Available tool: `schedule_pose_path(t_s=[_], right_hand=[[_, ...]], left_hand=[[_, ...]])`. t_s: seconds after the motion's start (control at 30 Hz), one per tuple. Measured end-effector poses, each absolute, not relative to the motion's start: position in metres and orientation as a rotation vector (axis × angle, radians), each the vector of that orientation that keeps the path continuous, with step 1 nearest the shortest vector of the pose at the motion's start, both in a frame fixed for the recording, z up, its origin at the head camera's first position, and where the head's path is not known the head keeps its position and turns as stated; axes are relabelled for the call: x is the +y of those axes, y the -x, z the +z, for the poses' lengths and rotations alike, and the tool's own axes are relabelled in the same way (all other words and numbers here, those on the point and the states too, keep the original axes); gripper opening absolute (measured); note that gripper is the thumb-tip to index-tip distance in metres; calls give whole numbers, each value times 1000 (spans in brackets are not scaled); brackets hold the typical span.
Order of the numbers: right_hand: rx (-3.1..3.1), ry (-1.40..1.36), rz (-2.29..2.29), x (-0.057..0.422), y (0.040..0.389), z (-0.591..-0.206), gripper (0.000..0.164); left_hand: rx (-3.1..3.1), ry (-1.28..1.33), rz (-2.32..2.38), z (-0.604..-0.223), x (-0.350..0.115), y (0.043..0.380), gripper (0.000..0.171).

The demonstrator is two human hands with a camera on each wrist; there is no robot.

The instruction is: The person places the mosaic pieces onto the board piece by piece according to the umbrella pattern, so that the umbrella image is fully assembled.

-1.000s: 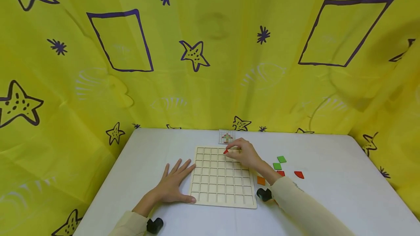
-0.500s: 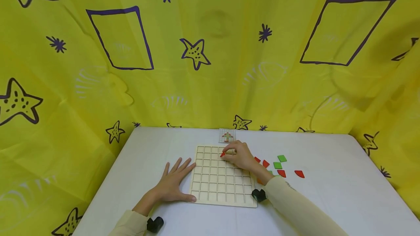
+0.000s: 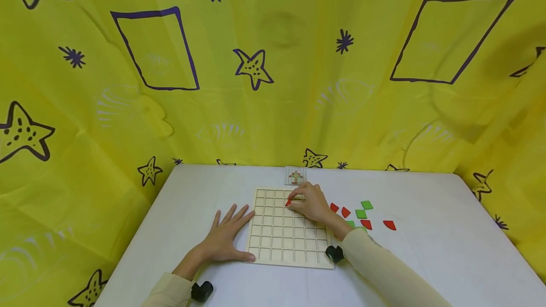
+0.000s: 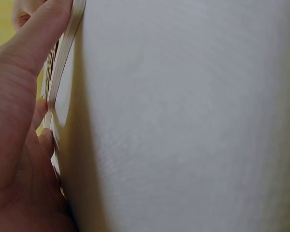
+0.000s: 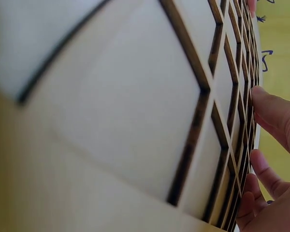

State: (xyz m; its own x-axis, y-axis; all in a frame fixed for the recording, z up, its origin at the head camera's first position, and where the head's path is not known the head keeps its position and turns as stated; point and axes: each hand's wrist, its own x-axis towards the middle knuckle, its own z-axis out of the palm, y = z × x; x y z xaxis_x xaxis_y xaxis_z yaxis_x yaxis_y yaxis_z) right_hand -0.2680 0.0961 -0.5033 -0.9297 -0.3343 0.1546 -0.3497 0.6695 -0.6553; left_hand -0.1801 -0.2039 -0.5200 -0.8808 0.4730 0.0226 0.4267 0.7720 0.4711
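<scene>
A pale wooden grid board (image 3: 277, 243) lies flat on the table, its squares bare where they show. Over its far rows my right hand (image 3: 310, 203) pinches a small red tile (image 3: 288, 202) between thumb and fingers, right at a grid square. Fingers hide part of this tile, and the right wrist view does not show it. My left hand (image 3: 226, 240) rests with fingers spread at the board's left side, thumb and index fingertips at its edge. In the left wrist view the thumb (image 4: 43, 36) lies against the board's edge (image 4: 67, 53).
Behind the board lies a small card (image 3: 295, 176) printed with a coloured grid picture. Right of the board are several loose tiles, among them a red quarter-round tile (image 3: 389, 225) and a green square tile (image 3: 367, 205). A yellow patterned curtain (image 3: 281, 122) surrounds the white table (image 3: 426, 250).
My right hand has moved slightly left and nearer with the red tile, uncovering more tiles beside the forearm. The left hand stays in place.
</scene>
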Motion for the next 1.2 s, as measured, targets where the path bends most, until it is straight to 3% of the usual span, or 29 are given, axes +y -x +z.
schedule_pose_path(t_s=[0.9,1.2], right_hand=[[-2892,-578,1101,97,266,-499,18],[-2920,-806,1136,110,269,-487,41]], left_hand=[[2856,-680,677,-511,-200,177,115],[2843,-661,677,-511,-199,178,116]])
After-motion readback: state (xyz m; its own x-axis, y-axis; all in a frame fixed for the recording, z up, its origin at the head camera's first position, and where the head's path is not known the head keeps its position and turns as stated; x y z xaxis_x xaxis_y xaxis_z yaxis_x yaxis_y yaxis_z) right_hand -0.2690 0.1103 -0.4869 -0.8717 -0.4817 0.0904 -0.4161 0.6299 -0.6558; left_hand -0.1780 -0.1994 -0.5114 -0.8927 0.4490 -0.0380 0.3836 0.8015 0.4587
